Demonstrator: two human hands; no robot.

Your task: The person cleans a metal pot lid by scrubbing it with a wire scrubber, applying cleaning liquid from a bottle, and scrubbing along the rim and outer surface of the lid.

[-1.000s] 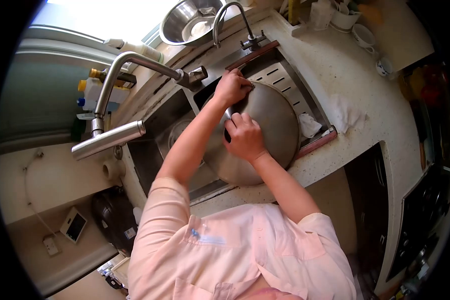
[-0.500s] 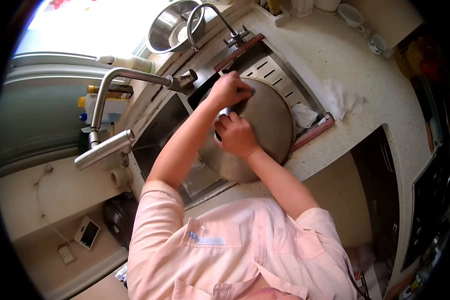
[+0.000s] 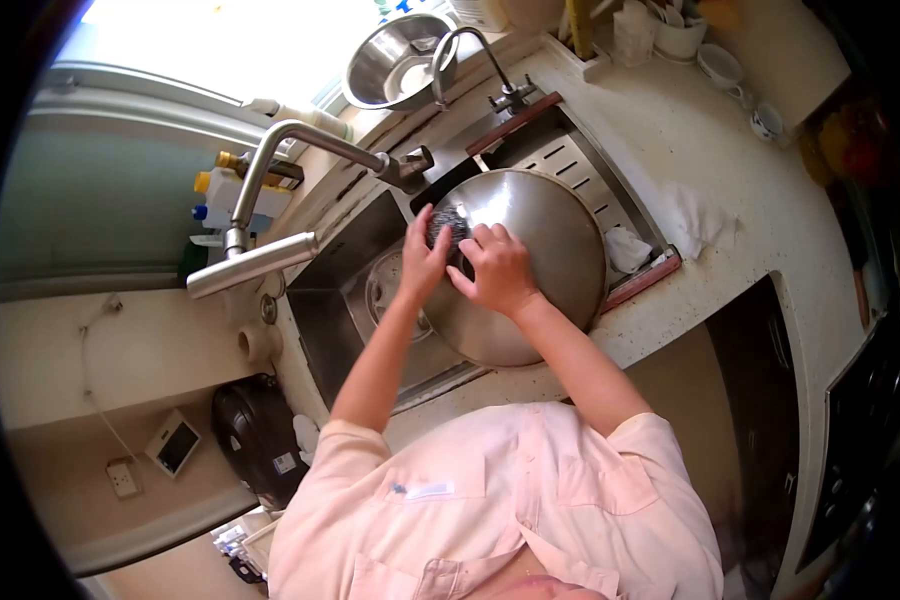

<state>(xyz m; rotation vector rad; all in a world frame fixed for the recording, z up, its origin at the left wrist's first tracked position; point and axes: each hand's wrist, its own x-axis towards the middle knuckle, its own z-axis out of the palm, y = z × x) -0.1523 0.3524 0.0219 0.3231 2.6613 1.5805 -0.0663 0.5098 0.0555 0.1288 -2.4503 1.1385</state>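
A large round metal lid [image 3: 560,270] rests tilted over the sink, its domed side facing up. My left hand [image 3: 425,258] is at the lid's left part, with its fingers against a grey steel wool scrubber [image 3: 448,226]. Curled at the lid's middle, my right hand [image 3: 500,268] has thumb and fingers around a dark part that looks like the handle, mostly hidden by the hand. The scrubber lies between the two hands, on the lid's surface.
Beneath the lid is a double sink [image 3: 340,285] with a slotted tray [image 3: 560,160] at right. A big faucet [image 3: 300,130] arches at left. A steel bowl [image 3: 395,65] stands by the window. Crumpled white tissue [image 3: 698,215] lies on the counter [image 3: 660,130].
My left hand has come down and left from the lid's upper part to beside my right hand, and the scrubber now shows. The right hand stays at the lid's middle. The view has shifted slightly.
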